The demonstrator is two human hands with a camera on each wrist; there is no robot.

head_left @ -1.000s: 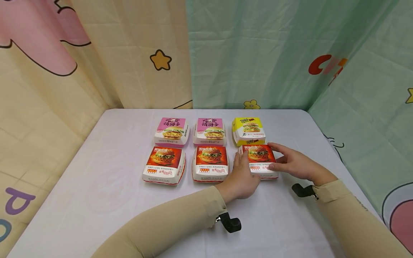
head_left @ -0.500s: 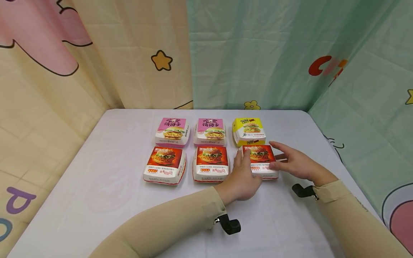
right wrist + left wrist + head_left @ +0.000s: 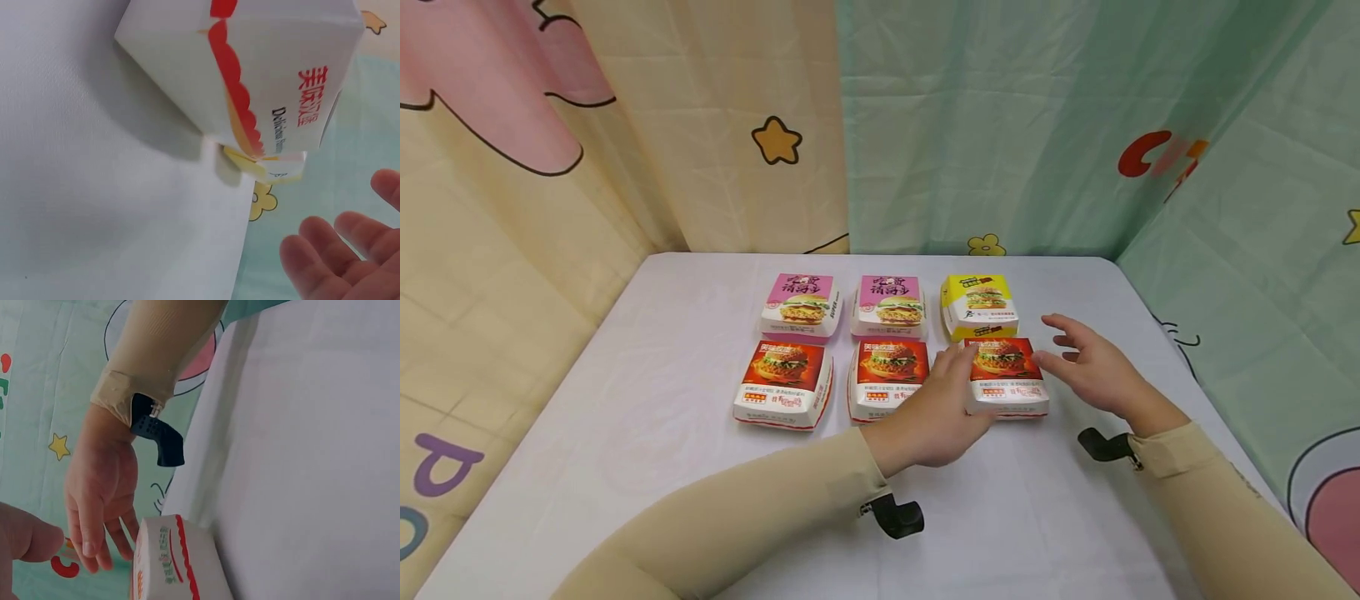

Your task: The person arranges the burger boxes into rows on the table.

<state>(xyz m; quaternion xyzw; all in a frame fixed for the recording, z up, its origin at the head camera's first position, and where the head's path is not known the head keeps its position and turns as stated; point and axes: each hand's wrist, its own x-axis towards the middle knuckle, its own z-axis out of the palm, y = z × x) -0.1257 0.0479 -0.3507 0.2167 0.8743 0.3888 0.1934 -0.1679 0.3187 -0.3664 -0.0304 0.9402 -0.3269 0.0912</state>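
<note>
A red-and-white burger box (image 3: pixel 1006 379) sits at the right end of the front row, between my two hands. My left hand (image 3: pixel 934 414) is at its left side with loosely extended fingers, overlapping the middle red burger box (image 3: pixel 891 367); whether it touches either one I cannot tell. My right hand (image 3: pixel 1097 372) hovers off the box's right side, fingers spread and holding nothing. In the left wrist view the left thumb (image 3: pixel 34 540) shows near the burger box (image 3: pixel 181 562). The right wrist view has the right fingers (image 3: pixel 337 250) apart from the burger box (image 3: pixel 281 81).
Another red burger box (image 3: pixel 784 383) stands at the front left. Behind are a pink burger box (image 3: pixel 800 307), a second pink burger box (image 3: pixel 889 305) and a yellow burger box (image 3: pixel 979 305). All rest on a white table (image 3: pixel 647 400) enclosed by patterned curtains (image 3: pixel 955 125).
My right hand has drawn back to the right from the rightmost red box. My left hand has shifted left and slightly away from it. The boxes stay in place.
</note>
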